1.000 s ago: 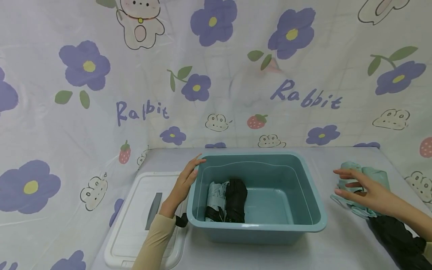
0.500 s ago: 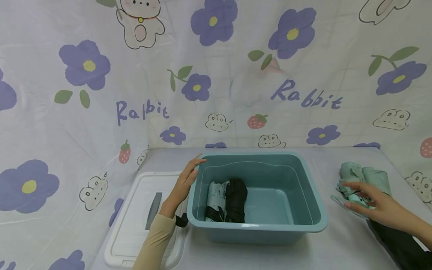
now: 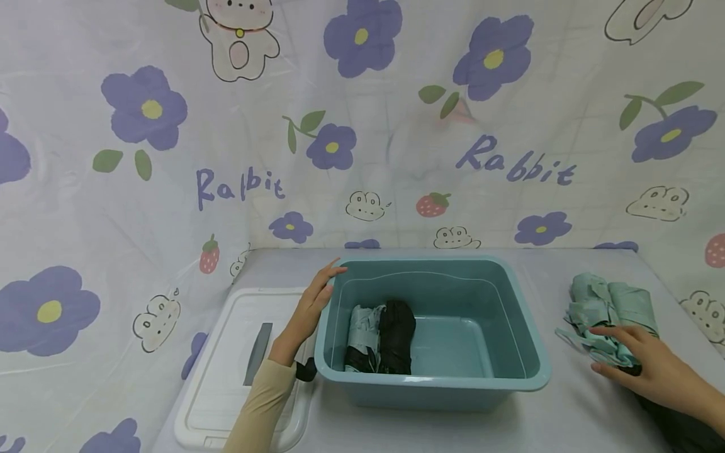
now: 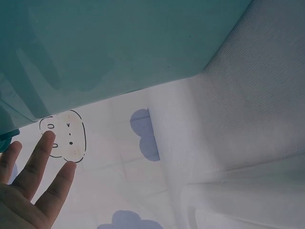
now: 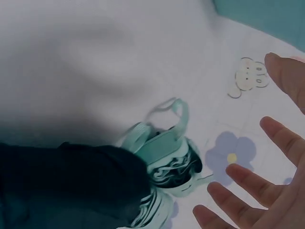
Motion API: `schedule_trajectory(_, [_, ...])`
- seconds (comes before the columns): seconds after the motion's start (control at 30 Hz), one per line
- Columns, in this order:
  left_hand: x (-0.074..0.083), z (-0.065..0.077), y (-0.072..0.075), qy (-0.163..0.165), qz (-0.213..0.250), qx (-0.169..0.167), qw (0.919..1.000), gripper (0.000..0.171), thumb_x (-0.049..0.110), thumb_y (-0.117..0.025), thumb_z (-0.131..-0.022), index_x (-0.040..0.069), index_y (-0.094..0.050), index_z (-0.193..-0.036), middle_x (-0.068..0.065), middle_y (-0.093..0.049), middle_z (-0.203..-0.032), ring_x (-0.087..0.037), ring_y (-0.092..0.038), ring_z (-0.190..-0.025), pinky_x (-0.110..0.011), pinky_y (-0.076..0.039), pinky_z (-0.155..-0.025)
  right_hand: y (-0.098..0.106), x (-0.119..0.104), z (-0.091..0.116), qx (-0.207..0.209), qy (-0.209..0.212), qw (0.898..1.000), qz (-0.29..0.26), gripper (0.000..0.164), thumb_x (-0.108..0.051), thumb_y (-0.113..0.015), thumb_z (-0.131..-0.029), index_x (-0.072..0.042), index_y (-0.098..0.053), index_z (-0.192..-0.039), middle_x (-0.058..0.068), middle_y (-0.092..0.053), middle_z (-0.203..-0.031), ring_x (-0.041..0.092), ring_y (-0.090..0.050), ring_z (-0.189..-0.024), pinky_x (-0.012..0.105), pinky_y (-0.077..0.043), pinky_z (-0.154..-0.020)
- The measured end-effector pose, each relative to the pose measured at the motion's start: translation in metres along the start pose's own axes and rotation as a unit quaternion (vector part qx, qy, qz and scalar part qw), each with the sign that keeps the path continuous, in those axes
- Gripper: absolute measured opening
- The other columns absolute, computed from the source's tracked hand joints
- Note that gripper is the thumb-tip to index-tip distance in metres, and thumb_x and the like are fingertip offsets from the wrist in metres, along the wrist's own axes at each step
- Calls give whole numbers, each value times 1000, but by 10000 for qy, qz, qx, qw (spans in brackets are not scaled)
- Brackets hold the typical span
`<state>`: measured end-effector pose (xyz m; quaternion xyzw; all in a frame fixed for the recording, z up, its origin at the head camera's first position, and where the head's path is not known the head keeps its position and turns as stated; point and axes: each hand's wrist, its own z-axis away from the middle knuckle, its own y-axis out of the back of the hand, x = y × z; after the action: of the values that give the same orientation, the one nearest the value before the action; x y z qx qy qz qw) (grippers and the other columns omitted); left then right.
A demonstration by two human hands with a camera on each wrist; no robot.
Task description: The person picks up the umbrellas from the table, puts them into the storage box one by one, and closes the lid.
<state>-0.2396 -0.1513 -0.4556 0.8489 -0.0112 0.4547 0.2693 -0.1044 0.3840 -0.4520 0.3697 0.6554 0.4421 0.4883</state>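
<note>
Hands apart, fingers extended, nothing gripped. Left hand (image 3: 308,309) at tub (image 3: 430,381); right hand (image 3: 651,363) beside 2 green rolls (image 3: 632,305), right of tub. Rolls judged light, soft; grasp around mid-length.

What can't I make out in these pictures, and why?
Head view: part of the white lid, behind the left hand and sleeve.
Head view: much of the dark bundle, behind the right hand and past the bottom edge.
Right wrist view: the blue-green bin, mostly cut off by the top and right edges.
</note>
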Motion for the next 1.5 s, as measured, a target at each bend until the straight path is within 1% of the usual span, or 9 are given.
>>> schedule_trajectory(0.17, [2,0,0,73,-13,4,10000,39,7,-30,-100,-1,-38,-137,-16,-21,-151,-37,-17,-139,-60,-20,-106,-7,7,7,-153,-180,9992,324,58,-37,-74,-76,-5,-52,-120,31,-46,-114,50,-48,-97,63,-41,-70])
schedule_trajectory(0.37, [4,0,0,42,1,-22,10000,40,4,-29,-99,-2,-38,-138,-22,-19,-151,-38,-16,-139,-61,-19,-105,-14,18,18,-124,-52,9980,619,67,-33,-78,-73,-7,-47,-126,33,-47,-111,53,-51,-91,65,-40,-68])
schedule_trajectory(0.57, [3,0,-1,52,11,-16,10000,40,5,-29,-99,-3,-38,-137,-22,-20,-150,-39,-16,-139,-62,-18,-105,-21,32,27,-707,-546,9910,995,74,-44,-72,-75,-12,-40,-133,39,-37,-117,60,-47,-91,68,-35,-74])
schedule_trajectory(0.73, [-18,0,-2,64,50,44,10000,40,15,-29,-102,7,-39,-139,-10,-20,-153,-29,-16,-141,-60,-19,-106,-28,40,31,-1123,-950,9841,992,76,-49,-69,-75,-16,-36,-135,47,-26,-118,69,-38,-91,71,-36,-68])
schedule_trajectory(0.93, [-38,0,-4,-16,45,82,10000,41,30,-28,-103,17,-38,-140,-3,-19,-154,-22,-16,-142,-59,-19,-106,-30,44,38,-855,-1051,9842,1141,73,-39,-73,-75,-15,-35,-133,49,-24,-119,68,-29,-104,73,-27,-80])
schedule_trajectory(1.03, [-28,0,-3,-14,81,45,10000,40,20,-28,-102,11,-38,-140,-8,-19,-154,-26,-15,-142,-60,-18,-106,-30,49,41,-878,-1050,9827,1247,75,-37,-73,-74,-14,-34,-133,49,-24,-116,67,-31,-104,72,-30,-79])
schedule_trajectory(1.2, [-4,1,-1,3,82,-16,10000,40,13,-28,-101,0,-37,-138,-19,-18,-152,-32,-15,-141,-60,-18,-106,-32,55,44,-1249,-1201,9779,1168,74,-38,-72,-75,-9,-33,-130,51,-20,-112,66,-44,-84,69,-37,-71])
schedule_trajectory(1.3, [-3,1,-1,-9,90,-22,10000,41,14,-28,-101,1,-37,-139,-19,-18,-152,-32,-15,-141,-60,-18,-107,-31,57,43,-1445,-1228,9762,1057,75,-40,-72,-75,-8,-33,-129,51,-23,-108,63,-48,-77,68,-39,-68])
schedule_trajectory(1.5, [-1,1,-1,26,128,-18,9999,40,10,-28,-101,-1,-36,-138,-21,-17,-151,-34,-14,-141,-61,-17,-106,-32,64,36,-2061,-1446,9624,1017,80,-46,-73,-72,-8,-32,-129,52,-27,-100,55,-52,-71,60,-46,-63])
